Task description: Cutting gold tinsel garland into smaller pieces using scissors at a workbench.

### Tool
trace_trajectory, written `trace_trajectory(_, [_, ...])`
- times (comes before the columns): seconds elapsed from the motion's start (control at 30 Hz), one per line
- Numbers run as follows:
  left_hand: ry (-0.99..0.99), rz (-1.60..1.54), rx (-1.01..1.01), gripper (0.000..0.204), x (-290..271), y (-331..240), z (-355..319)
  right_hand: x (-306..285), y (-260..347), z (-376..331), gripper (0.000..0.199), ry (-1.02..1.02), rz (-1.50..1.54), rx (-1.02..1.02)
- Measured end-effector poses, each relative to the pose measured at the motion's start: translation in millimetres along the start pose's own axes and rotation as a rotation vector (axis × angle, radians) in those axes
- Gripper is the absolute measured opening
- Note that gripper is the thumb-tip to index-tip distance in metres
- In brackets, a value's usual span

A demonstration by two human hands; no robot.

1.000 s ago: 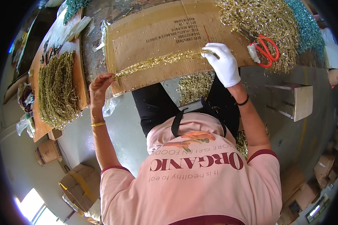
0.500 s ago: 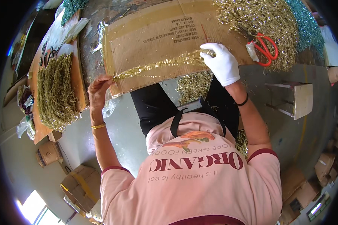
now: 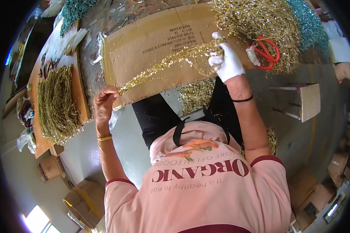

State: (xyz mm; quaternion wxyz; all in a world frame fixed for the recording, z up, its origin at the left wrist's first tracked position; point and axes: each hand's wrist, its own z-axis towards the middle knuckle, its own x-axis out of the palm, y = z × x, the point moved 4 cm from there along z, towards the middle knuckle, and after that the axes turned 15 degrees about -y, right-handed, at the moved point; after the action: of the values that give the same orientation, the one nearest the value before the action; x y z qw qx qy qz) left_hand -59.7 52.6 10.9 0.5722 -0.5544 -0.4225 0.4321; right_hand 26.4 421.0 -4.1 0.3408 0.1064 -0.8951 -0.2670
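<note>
Right hand [image 3: 230,66] shifted toward scissors [image 3: 265,51], upper right; fingers curled round tinsel [image 3: 169,60]. Left hand [image 3: 105,101] pinches end, left of centre. Likely light, limp, snaggy; grip ends.

You have two hands [image 3: 104,103], one white glove [image 3: 231,68], one stretched tinsel bunch [image 3: 163,64], one pair of red-handled scissors [image 3: 277,54], one stool [image 3: 310,101].

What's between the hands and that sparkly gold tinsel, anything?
Nothing visible blocks them: the bare left hand pinches the sparkly gold tinsel strand, and the right hand holds it through only a white glove.
</note>
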Motion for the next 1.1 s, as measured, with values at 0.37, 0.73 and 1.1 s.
trace_trajectory(0.37, [-0.05,-0.049,0.017,0.014,-11.4,2.0,2.8,0.5,37.1,-30.9,0.027,-0.221,-1.028,-1.73])
trace_trajectory(0.73, [-0.255,0.286,-0.077,0.018,11.3,10.7,9.9,9.4,0.2,-18.2,0.029,-0.007,-0.323,-0.456])
trace_trajectory(1.1, [0.38,0.367,0.277,0.028,202.1,-44.8,42.5,34.0,1.1,-48.2,0.034,-0.004,-1.125,-1.151])
